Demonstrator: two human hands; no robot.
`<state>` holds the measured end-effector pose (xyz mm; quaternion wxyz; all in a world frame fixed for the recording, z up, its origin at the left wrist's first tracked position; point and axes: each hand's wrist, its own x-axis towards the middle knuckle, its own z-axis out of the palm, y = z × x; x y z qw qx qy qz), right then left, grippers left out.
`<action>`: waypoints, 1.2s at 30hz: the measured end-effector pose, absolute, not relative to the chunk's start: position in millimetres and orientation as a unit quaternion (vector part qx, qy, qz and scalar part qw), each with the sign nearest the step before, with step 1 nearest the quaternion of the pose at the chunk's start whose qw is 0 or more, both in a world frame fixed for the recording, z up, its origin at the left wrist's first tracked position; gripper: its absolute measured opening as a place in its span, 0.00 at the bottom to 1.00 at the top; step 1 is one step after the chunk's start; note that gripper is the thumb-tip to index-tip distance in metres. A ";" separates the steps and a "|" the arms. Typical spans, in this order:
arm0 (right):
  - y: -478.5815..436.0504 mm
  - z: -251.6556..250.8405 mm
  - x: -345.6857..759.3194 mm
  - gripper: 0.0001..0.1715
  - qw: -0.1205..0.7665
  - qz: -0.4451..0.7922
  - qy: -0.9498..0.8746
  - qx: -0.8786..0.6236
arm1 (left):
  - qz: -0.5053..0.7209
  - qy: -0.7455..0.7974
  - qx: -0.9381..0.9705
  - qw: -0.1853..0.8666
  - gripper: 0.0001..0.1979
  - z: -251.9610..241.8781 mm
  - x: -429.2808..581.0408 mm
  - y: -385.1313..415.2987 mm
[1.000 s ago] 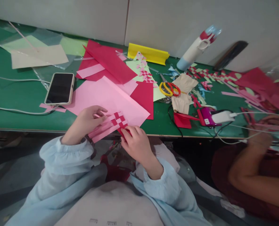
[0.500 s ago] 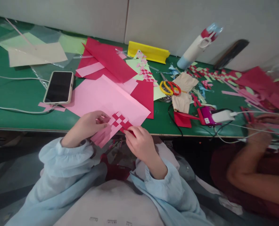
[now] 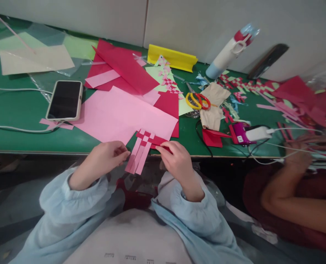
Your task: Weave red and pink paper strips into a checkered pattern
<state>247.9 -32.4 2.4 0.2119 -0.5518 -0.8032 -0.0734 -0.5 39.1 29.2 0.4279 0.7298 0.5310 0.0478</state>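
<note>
A small woven piece of pink and red paper strips [image 3: 145, 140] lies at the front edge of the table, its pink ends hanging towards me. My right hand [image 3: 178, 157] pinches the red strip ends on its right side. My left hand [image 3: 104, 159] is closed, thumb and forefinger together, just beside the left pink strip. Whether anything is between those fingertips I cannot tell. Under the weave lies a large pink sheet [image 3: 119, 113], with red paper [image 3: 127, 68] behind it.
A phone [image 3: 64, 100] lies left on the green table [image 3: 14, 141]. Scissors [image 3: 197, 101], a beige cloth pouch [image 3: 214, 104], a bottle [image 3: 229, 53] and a yellow folded holder [image 3: 171, 58] stand or lie further back. A purple charger with cables [image 3: 240, 134] is right, near another person's arm [image 3: 284, 198].
The woven piece has turned so that its pink strips point more towards me, and shifted slightly right. My left hand has drawn back from its checkered part; my right hand moved right.
</note>
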 end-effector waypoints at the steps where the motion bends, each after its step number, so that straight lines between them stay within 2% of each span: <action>1: -32.7 2.5 250.2 0.13 0.220 -0.069 -0.802 -0.551 | 0.034 0.522 0.736 0.430 0.16 28.3 -1.0 36.8; 4: -35.2 1.7 256.4 0.14 0.236 -0.041 -0.800 -0.550 | -0.006 0.492 0.754 0.435 0.22 24.1 -0.3 28.1; 8: -40.8 -2.3 262.4 0.15 0.256 0.010 -0.803 -0.538 | 0.040 0.475 0.733 0.485 0.20 8.1 10.0 12.9; 13: -48.0 -8.3 264.1 0.15 0.276 0.030 -0.810 -0.516 | 0.172 0.430 0.525 0.713 0.18 -20.1 35.0 -7.8; 17: -52.3 -10.9 260.0 0.15 0.274 0.029 -0.815 -0.510 | 0.237 0.398 0.365 0.807 0.18 -29.3 51.5 -16.8; 23: -58.1 -9.9 254.2 0.13 0.282 0.012 -0.808 -0.517 | 0.290 0.400 0.292 0.819 0.19 -35.5 58.7 -17.9; 28: -78.8 -7.4 243.7 0.08 0.398 0.005 -0.720 -0.568 | 0.307 0.397 0.291 0.814 0.18 -37.4 57.8 -18.7; 30: -89.8 -9.8 234.3 0.02 0.434 0.052 -0.666 -0.604 | 0.315 0.391 0.292 0.814 0.18 -34.8 57.4 -19.1; 33: -101.3 -19.9 217.0 0.11 0.466 0.205 -0.554 -0.659 | 0.322 0.391 0.300 0.809 0.17 -28.3 56.1 -19.4; 36: -102.3 -33.3 202.1 0.17 0.500 0.376 -0.441 -0.643 | 0.318 0.381 0.317 0.808 0.18 -22.9 53.9 -20.3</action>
